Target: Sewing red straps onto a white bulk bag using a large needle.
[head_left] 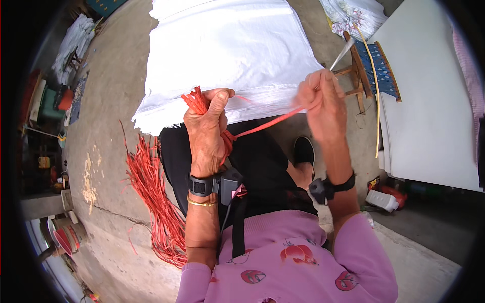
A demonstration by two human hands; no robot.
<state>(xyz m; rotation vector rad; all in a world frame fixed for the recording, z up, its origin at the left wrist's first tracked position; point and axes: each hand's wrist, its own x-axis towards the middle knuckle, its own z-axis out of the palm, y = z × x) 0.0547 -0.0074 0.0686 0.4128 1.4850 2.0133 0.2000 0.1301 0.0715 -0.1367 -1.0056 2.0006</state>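
Note:
My left hand (206,135) is closed round a bundle of red cord (196,100); its looped ends stick out above the thumb and more hangs below the palm. From that bundle a single red strand (270,122) runs taut up to my right hand (323,103). The right fingers are pinched together, slightly blurred, at the strand's other end. A pale, pointed metal tool (343,54) juts up beyond these fingers; its grip is hidden. Just past both hands, a thick stack of white cloth (227,60) lies over my knees and beyond.
Long red strips (156,217) lie piled on the concrete floor left of my leg. At the right stand a wooden stool with a blue woven seat (371,68), a large white panel (429,111) and a white plastic bottle (382,200). More white cloth (353,17) sits farther back.

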